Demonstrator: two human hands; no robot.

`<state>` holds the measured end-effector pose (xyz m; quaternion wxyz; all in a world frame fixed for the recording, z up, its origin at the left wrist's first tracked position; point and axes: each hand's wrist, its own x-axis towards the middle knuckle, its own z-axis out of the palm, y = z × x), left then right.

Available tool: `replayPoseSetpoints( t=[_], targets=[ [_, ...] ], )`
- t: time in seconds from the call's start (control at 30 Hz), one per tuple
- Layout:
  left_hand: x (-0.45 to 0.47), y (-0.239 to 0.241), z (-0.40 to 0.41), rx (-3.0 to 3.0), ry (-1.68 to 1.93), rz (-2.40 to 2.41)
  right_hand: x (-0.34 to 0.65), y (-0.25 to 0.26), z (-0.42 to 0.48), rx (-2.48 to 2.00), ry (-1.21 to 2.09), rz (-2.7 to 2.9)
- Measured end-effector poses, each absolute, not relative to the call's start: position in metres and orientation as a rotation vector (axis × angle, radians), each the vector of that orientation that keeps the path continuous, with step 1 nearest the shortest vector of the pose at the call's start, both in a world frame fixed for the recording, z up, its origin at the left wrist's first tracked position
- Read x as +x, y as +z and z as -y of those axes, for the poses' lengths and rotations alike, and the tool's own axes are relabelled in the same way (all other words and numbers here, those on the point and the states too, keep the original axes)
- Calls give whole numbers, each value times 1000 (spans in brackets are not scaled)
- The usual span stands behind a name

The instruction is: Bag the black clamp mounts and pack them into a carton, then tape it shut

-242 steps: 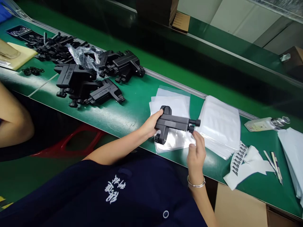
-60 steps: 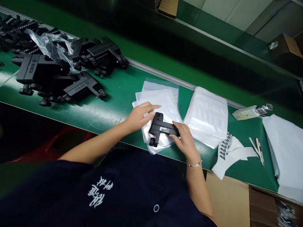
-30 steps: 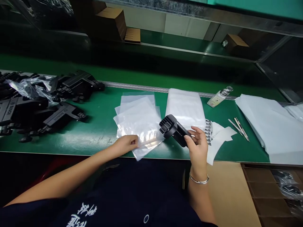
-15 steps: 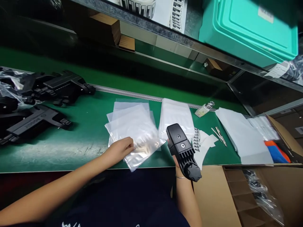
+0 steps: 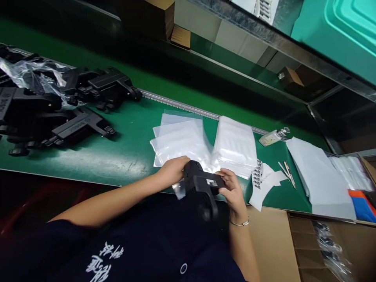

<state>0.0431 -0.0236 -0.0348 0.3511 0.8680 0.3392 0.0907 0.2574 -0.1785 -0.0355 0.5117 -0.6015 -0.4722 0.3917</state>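
A black plastic bracket (image 5: 202, 181) with a small white label is held in front of my body, over the bench's front edge. My right hand (image 5: 234, 192) pinches its right end between thumb and fingers. At its other end, my left hand (image 5: 174, 170) is closed against the bracket, with the fingertips partly hidden behind it. Just beyond the hands, clear plastic bags (image 5: 183, 138) lie fanned out on the green bench. Beside them is a thick stack of white translucent bags (image 5: 237, 143). A printed label strip (image 5: 257, 175) on white backing paper lies right of my right hand.
More black brackets (image 5: 84, 123) are piled at the left with crumpled clear plastic. Toward the right are a small bottle (image 5: 272, 138), thin pen-like tools (image 5: 288, 173) and white sheets (image 5: 321, 176). An open carton (image 5: 270, 235) stands below the bench. A metal shelf edge (image 5: 264, 33) hangs overhead.
My left hand has moved from the clear bags to the bracket. The bracket has been turned from upright to lying crosswise, showing its white label. The camera view has shifted.
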Motion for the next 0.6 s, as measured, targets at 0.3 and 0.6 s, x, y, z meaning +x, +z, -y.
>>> replayPoseSetpoints(
  t=[0.3,0.6],
  targets=[
    [44,-33,18,1845,313,-903,259,-32,191,-1865,618,1420],
    [54,-36,21,2384,-6,-905,282,-32,210,-1699,693,1244]
  ],
)
